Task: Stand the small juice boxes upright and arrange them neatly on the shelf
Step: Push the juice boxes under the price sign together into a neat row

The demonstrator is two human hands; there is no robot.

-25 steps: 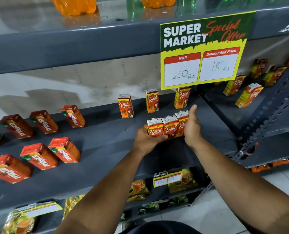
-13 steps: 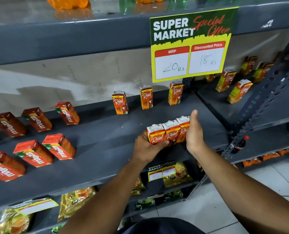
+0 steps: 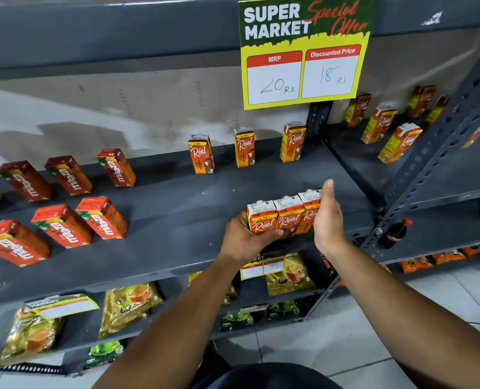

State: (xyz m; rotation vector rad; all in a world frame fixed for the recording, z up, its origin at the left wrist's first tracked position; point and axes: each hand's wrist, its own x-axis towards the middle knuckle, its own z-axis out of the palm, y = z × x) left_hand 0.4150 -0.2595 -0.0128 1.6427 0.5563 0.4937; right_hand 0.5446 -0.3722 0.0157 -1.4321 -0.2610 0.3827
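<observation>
Three orange Real juice boxes (image 3: 285,216) stand upright, pressed side by side, at the front of the grey shelf (image 3: 177,220). My left hand (image 3: 244,240) cups the left end of the row from below and in front. My right hand (image 3: 327,220) lies flat against its right end, fingers straight. Behind them three more Real boxes (image 3: 244,148) stand upright, spaced apart along the back. On the left, several red Maaza boxes (image 3: 62,226) lie flat in two rows.
A yellow and green price sign (image 3: 303,51) hangs from the shelf above. The adjoining shelf on the right carries more juice boxes (image 3: 398,143), and a small cola bottle (image 3: 394,234) sits by the perforated upright. Tea packets fill the lower shelves.
The three boxes stay squeezed between my hands and have slid slightly toward the shelf's front. My view has shifted a little to the right and down.
</observation>
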